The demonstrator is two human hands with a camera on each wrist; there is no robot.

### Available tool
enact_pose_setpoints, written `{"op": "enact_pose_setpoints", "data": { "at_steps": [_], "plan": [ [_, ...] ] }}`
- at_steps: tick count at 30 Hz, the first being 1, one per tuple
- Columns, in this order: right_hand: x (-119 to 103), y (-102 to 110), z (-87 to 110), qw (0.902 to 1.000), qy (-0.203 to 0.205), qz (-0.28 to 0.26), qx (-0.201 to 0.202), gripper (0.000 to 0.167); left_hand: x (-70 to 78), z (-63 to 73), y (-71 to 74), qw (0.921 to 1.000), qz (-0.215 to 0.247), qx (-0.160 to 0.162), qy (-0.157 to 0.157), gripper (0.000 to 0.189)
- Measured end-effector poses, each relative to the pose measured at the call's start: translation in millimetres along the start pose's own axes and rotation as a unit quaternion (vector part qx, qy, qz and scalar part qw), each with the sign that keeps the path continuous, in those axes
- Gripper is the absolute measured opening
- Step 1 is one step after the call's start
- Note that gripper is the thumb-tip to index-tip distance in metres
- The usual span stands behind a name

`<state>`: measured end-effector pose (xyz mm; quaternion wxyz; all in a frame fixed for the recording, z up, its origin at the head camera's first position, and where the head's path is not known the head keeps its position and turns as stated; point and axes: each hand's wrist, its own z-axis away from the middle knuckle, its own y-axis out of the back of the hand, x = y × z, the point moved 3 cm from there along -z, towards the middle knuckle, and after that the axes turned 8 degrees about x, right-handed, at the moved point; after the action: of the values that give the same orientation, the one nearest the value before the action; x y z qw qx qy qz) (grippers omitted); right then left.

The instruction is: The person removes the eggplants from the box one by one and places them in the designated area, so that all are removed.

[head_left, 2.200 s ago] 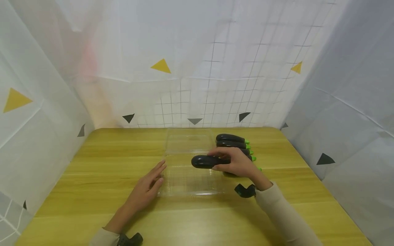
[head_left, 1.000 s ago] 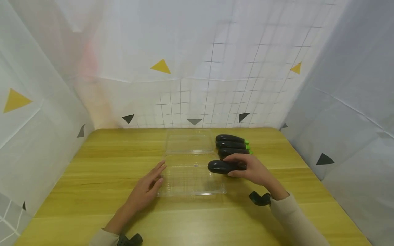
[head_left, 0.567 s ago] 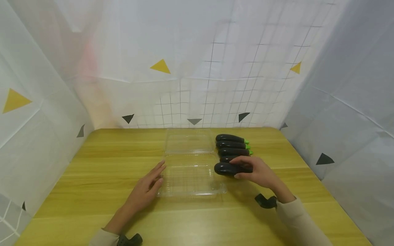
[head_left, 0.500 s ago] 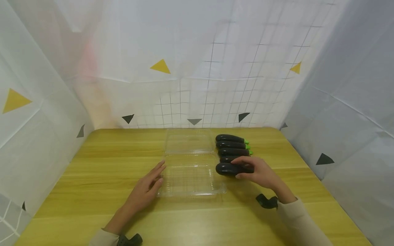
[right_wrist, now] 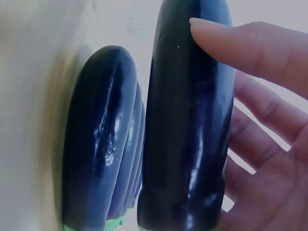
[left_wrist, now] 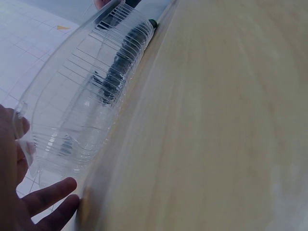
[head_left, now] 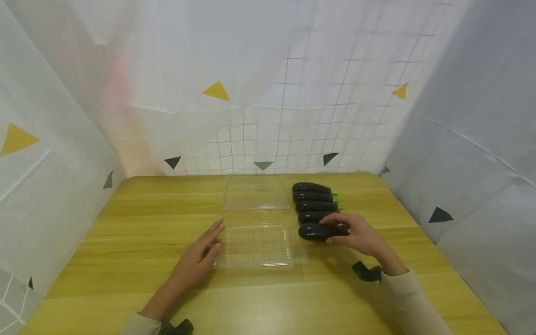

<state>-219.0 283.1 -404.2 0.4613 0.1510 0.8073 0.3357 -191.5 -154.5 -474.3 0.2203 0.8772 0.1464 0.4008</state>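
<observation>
My right hand [head_left: 351,233] grips a dark purple eggplant [head_left: 315,231] just right of a clear plastic container [head_left: 255,266], at the near end of a row of several eggplants [head_left: 311,197] with green stems. In the right wrist view my thumb [right_wrist: 231,43] lies on the held eggplant [right_wrist: 187,125], fingers curled round its other side, and the neighbouring eggplant [right_wrist: 96,139] is close beside it. My left hand [head_left: 200,257] rests flat on the table, fingers straight against the container's left edge. The left wrist view shows the ribbed container [left_wrist: 91,91] beside those fingers [left_wrist: 48,202].
The container's open lid [head_left: 256,194] lies flat behind its base. A yellow wooden table [head_left: 125,223] carries everything, with white sheet walls at the back and on both sides. Black camera mounts sit on both wrists [head_left: 366,272].
My right hand has carried the eggplant from above the container rightward and down to the near end of the row. The left hand and the container have stayed put.
</observation>
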Motion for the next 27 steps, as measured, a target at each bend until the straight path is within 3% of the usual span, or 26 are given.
{"op": "enact_pose_setpoints", "data": {
  "at_steps": [27],
  "plan": [
    [17,-1,18.7,0.9996,-0.020,-0.018,0.003,0.041,2.1,0.0,1.3,1.0000,0.003,0.001,0.003,0.050]
  ]
}}
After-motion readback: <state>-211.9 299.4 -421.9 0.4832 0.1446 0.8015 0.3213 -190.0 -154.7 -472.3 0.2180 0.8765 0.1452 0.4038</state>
